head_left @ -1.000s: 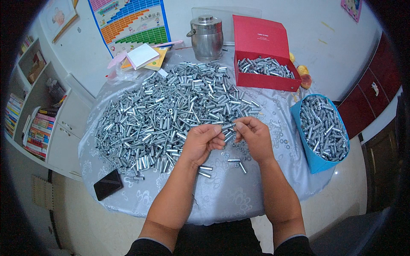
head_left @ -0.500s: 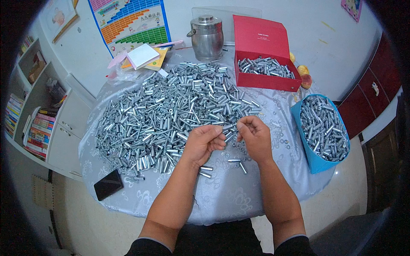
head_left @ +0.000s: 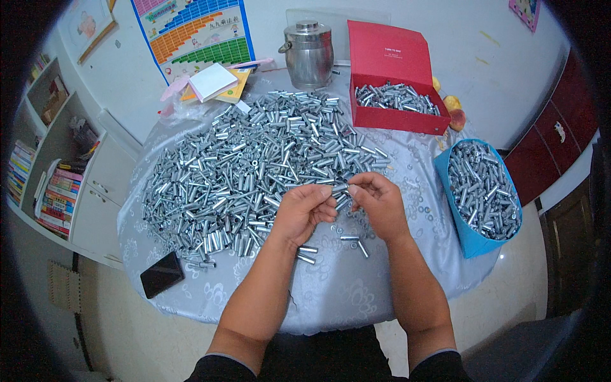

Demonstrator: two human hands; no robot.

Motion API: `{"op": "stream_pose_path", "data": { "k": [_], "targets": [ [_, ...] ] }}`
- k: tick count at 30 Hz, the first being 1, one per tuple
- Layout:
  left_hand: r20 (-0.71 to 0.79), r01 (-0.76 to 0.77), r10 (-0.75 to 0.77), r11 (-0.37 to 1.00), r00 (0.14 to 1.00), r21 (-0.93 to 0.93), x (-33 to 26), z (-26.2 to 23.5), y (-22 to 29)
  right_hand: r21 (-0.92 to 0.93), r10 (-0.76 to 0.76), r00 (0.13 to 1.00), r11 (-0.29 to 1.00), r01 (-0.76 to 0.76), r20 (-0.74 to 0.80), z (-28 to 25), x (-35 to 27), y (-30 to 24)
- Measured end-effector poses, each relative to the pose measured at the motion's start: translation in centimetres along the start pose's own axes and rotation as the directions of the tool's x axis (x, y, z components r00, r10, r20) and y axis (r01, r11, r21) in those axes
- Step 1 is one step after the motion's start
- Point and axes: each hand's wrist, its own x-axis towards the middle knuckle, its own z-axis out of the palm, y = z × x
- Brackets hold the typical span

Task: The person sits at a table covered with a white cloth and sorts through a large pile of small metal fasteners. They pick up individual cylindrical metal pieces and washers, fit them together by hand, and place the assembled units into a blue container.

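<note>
Over the near right side of a heap of shiny metal sleeves and bolts (head_left: 248, 172), my two hands meet. My left hand (head_left: 307, 212) is closed, its thumb and forefinger pinching a short metal sleeve (head_left: 340, 189) that lies sideways. My right hand (head_left: 382, 205) is closed too, with thumb and forefinger at the sleeve's right end. Whether a small washer or nut is also between those fingertips is hidden. Just below the hands lie two loose sleeves (head_left: 363, 247) on the cloth, and small washers (head_left: 425, 210) are scattered to the right.
A blue bin (head_left: 468, 237) full of metal pieces stands at the right. Behind it are an open red box (head_left: 398, 122) of similar pieces and some fruit (head_left: 456, 119). A steel pot (head_left: 309, 60), notebooks (head_left: 213, 83) and a black phone (head_left: 162, 275) also rest on the silver tablecloth (head_left: 337, 293).
My right hand has moved slightly left, and its fingertips have come up to the end of the sleeve. My left hand has barely moved.
</note>
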Motion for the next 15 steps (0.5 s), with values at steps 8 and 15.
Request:
{"op": "stream_pose_path", "data": {
  "k": [8, 15],
  "targets": [
    [-0.049, -0.035, 0.033, 0.999, 0.998, -0.028, 0.0, -0.1, 0.3, -0.509, 0.017, 0.989, 0.859, 0.060, 0.146, -2.4, 0.0, 0.2],
    [-0.064, -0.035, 0.033, 0.999, 0.997, -0.029, 0.0, 0.0, 0.4, -0.882, 0.059, 0.965, 0.423, 0.208, 0.256, -1.7, -0.5, 0.6]
  ]
}}
